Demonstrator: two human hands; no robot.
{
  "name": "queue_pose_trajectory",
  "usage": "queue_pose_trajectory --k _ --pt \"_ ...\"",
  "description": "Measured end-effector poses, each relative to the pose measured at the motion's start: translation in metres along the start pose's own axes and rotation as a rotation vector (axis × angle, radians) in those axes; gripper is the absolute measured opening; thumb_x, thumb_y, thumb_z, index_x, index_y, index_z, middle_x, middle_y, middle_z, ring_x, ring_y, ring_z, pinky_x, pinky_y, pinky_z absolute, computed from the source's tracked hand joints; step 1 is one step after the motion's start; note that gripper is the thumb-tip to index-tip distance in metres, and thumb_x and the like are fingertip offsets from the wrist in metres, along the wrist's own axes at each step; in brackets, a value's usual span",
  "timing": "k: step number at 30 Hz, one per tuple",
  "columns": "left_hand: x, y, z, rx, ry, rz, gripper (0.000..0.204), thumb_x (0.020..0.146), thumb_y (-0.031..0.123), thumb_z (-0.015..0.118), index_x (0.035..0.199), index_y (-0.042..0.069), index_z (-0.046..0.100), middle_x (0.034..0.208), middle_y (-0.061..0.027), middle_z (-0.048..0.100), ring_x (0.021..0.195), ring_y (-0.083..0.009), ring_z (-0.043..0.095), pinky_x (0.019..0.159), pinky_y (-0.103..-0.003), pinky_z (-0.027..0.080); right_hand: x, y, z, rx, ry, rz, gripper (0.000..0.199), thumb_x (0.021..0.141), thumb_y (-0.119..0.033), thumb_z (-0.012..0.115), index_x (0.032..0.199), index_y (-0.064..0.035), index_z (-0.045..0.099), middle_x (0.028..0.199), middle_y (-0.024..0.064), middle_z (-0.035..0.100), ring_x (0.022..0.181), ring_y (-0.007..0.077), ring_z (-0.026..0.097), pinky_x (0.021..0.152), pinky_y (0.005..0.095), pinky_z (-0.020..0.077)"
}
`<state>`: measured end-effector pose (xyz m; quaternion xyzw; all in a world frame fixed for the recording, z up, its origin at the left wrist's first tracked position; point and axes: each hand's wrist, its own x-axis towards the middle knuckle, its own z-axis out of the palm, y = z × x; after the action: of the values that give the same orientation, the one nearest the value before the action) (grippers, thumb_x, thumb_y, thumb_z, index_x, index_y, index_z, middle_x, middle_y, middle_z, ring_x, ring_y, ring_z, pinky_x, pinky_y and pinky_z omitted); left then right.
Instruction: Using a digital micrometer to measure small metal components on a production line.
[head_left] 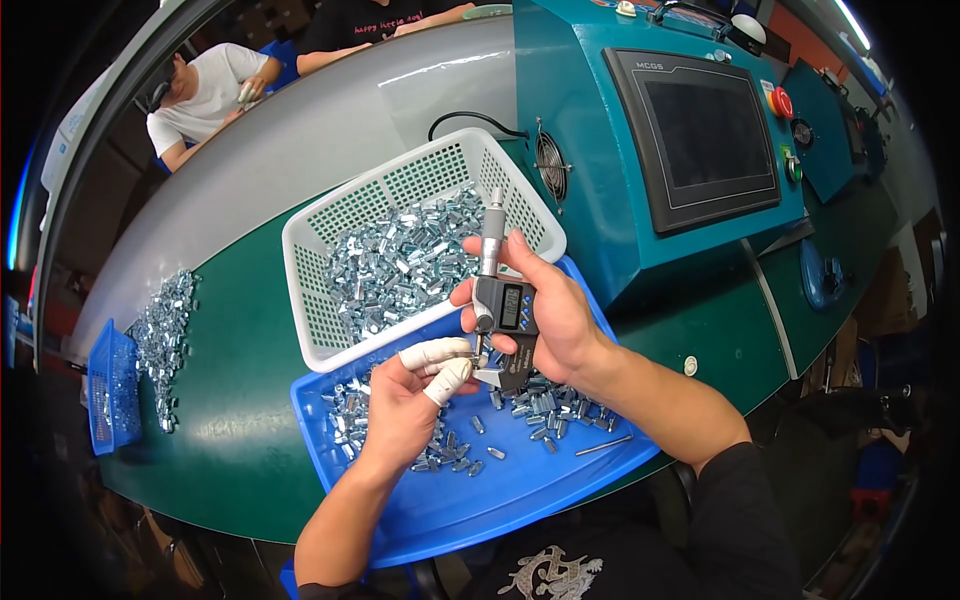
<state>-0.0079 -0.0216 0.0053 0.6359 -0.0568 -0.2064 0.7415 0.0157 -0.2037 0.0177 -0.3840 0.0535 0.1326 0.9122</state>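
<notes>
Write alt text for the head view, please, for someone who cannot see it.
A person's right hand holds a digital micrometer while the left hand, wearing white finger covers, is at its measuring end. Below lies a blue tray of small metal parts; beyond it, a white basket holds more, beside a teal machine with a dark screen.

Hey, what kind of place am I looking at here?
Probably a factory or workshop: there's a white basket of small metal parts, a digital micrometer in the right hand, and a teal machine with a screen and red button.
</notes>
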Motion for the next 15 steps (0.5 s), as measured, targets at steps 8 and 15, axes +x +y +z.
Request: queue_pose_trajectory --k 8,15 --pt "-0.0003 0.0037 -0.0005 -0.046 -0.043 -0.042 0.023 0.088 0.007 0.061 0.109 -0.003 0.060 0.098 -0.0134 0.066 0.083 -0.0202 0.066 0.076 -0.032 0.057 0.0003 -0.0015 -0.0002 -0.020 -0.020 -0.006 0.049 0.100 -0.043 0.029 0.127 -0.0039 0.042 0.090 0.0132 0.061 0.071 0.0146 0.062 0.042 0.0213 0.0430" --pt "-0.0004 0.0025 0.0005 -0.036 -0.048 -0.045 0.023 0.089 0.007 0.061 0.110 -0.002 0.060 0.100 -0.0118 0.066 0.087 -0.0195 0.065 0.075 -0.032 0.057 -0.0011 -0.0017 0.0014 -0.052 -0.003 -0.037 0.035 0.099 -0.040 0.039 0.109 -0.0076 0.046 0.087 0.0128 0.061 0.068 0.0139 0.063 0.040 0.0203 0.0417"
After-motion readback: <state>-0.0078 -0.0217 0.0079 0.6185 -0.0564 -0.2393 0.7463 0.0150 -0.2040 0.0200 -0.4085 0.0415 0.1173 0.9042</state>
